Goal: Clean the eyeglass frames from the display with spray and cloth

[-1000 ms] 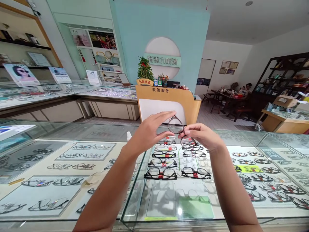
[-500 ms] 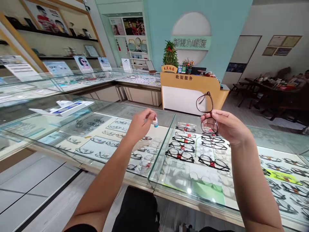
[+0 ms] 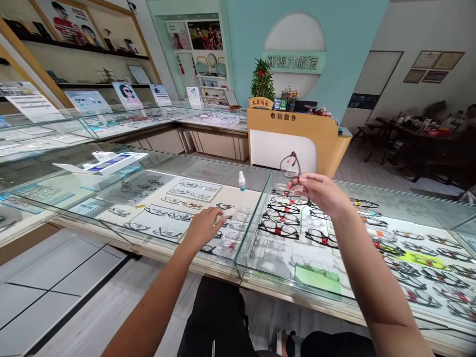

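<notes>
My right hand point(image 3: 323, 192) pinches a pair of dark-rimmed glasses point(image 3: 290, 165) by the middle, one lens above the other, over the right part of the glass display case. A small white bottle with a blue-green lower part point(image 3: 242, 181) stands upright on the glass top, left of the case's dividing edge. Nearer to me, my left hand point(image 3: 205, 224) is low over the glass with its fingers closed at a pale, crumpled cloth-like item point(image 3: 225, 213). Rows of eyeglass frames point(image 3: 278, 228) lie inside the case beneath the glass.
An open white and blue box point(image 3: 107, 163) rests on the glass at the left. Beyond the case is a yellow and white counter point(image 3: 256, 124) with a plant point(image 3: 262, 79). Dark tables point(image 3: 416, 130) are at the far right.
My left hand has let go of the bottle, which now stands on the glass, and has moved down and nearer to the pale item. My right hand has shifted left with the glasses.
</notes>
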{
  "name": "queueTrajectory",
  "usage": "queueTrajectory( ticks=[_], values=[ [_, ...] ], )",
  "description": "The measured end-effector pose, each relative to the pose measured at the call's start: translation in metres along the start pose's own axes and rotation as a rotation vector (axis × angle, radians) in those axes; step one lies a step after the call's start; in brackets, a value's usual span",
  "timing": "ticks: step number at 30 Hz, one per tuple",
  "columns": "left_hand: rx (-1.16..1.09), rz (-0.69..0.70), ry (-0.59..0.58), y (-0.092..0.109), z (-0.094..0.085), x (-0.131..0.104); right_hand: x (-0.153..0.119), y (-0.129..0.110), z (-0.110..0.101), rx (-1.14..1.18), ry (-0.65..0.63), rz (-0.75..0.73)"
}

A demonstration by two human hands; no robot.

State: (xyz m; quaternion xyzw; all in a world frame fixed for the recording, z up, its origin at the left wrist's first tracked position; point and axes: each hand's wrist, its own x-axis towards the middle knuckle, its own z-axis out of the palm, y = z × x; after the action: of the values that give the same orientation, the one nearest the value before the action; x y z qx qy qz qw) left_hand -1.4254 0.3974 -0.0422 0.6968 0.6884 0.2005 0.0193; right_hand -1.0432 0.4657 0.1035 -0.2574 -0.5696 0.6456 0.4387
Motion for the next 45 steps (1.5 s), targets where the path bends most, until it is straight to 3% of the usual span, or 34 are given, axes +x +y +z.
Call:
queueTrajectory(
  ticks=[2, 4, 6, 9, 11, 14, 17, 20, 28, 36, 39, 42, 45],
  values=[
    [-0.091, 0.034, 0.104, 0.017, 0.002, -0.002, 0.002, 0.009, 0.011, 0.037, 0.021, -0.024],
    [-0.354, 0.051, 0.128, 0.044, 0.005, -0.002, 0.003, 0.020, 0.023, 0.084, 0.035, -0.057],
    [-0.790, 0.044, -0.046, 0.077, 0.009, 0.002, 0.002, 0.030, 0.034, 0.134, 0.040, -0.099],
    [-1.413, -0.075, -0.337, 0.123, 0.016, 0.015, -0.003, 0.044, 0.043, 0.168, 0.048, -0.140],
    [-1.664, -0.127, -0.452, 0.146, 0.018, 0.029, -0.007, 0.050, 0.043, 0.164, 0.062, -0.139],
    [-1.859, -0.231, -0.513, 0.166, 0.022, 0.052, -0.012, 0.056, 0.035, 0.155, 0.098, -0.153],
    [-1.909, -0.313, -0.541, 0.177, 0.030, 0.073, -0.011, 0.064, 0.022, 0.149, 0.141, -0.204],
    [-1.905, -0.297, -0.511, 0.183, 0.042, 0.087, -0.008, 0.073, 0.010, 0.164, 0.196, -0.248],
    [-1.906, -0.208, -0.417, 0.177, 0.070, 0.096, -0.003, 0.098, -0.003, 0.128, 0.272, -0.253],
    [-1.869, -0.129, -0.400, 0.171, 0.065, 0.097, -0.004, 0.107, 0.001, 0.037, 0.296, -0.227],
    [-1.828, -0.082, -0.337, 0.171, 0.062, 0.095, -0.002, 0.111, -0.001, -0.058, 0.330, -0.272],
    [-1.786, -0.024, -0.270, 0.171, 0.060, 0.094, 0.001, 0.116, -0.003, -0.122, 0.420, -0.245],
    [-1.758, -0.009, -0.231, 0.171, 0.060, 0.095, 0.002, 0.118, -0.004, -0.160, 0.422, -0.220]
  ],
)
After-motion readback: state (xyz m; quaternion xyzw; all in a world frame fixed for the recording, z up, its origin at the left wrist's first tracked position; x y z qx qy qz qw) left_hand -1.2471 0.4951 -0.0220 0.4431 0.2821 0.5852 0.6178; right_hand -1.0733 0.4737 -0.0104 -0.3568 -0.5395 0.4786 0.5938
